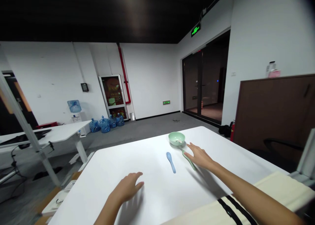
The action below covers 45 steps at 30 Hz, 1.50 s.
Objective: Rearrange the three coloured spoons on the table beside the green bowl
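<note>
Out on the white tabletop (pixel 157 198), the right hand (pixel 199 156) hangs open, fingers spread, just over a slim pale green spoon (pixel 190 161) whose end lies against a round pale green bowl (pixel 176 138); nothing gripped so far. A clumsy brush there could flip that spoon or skid the bowl toward the table's edge. Look at the reach, with the right arm (pixel 246 192) stretched long and low! The left hand (pixel 128 187), loosely curled and empty, sits well apart from a light blue plastic spoon (pixel 171 162) lying between the hands.
</note>
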Tool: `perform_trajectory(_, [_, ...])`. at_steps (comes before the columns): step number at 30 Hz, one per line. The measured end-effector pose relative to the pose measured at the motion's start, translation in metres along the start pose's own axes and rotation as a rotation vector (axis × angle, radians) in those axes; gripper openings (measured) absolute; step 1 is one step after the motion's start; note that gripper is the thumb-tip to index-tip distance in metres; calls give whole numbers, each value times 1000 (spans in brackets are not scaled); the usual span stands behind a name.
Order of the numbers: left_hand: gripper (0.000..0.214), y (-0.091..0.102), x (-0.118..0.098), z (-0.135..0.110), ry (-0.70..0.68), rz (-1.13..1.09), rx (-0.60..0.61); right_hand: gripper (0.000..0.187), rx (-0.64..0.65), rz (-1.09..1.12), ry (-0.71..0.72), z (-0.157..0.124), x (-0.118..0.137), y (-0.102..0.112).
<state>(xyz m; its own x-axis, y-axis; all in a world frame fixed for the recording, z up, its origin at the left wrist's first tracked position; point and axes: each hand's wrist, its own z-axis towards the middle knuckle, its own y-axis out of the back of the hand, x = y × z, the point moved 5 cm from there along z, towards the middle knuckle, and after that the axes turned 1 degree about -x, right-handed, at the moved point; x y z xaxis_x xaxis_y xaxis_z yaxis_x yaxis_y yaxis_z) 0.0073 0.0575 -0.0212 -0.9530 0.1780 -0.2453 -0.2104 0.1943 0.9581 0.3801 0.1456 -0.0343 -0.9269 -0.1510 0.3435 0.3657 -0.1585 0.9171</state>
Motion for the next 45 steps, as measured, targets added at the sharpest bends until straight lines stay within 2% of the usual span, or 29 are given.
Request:
perform_trajectory(6, [58,-3,1,1,1,-5,15,69,-26,0,27,-2,3,2])
perform_trajectory(10, [59,-3,2,1,7,-18,10,59,-88,15,55,8,6,7])
perform_trajectory(13, [59,-3,1,1,10,-25,10,52,-90,-13,31,28,9,13])
perform_trajectory(17, [57,-2,-2,1,0,-11,16,47,-65,-91,-33,70,16,15])
perform_trajectory(23, [57,-3,0,3,-14,-5,6,39,23,-174,-185,132,17,-6])
perform_trajectory(29, [56,-2,2,2,11,-30,9,42,111,-156,-294,161,1,-38])
perform_trajectory(32, [55,-1,1,2,3,-37,6,41,136,-140,-275,166,-3,-48])
perform_trajectory(35, [56,-1,2,3,-1,-39,1,39,136,-143,-255,167,-1,-48])
perform_trajectory(39, [56,-3,2,5,-7,-41,3,38,66,-141,-252,158,8,-30])
perform_trajectory(42, [56,-2,1,4,-3,-31,12,33,29,-126,-215,142,23,-12])
perform_trajectory(45, [56,-1,-1,2,-6,-20,20,32,69,-56,-131,117,47,-7])
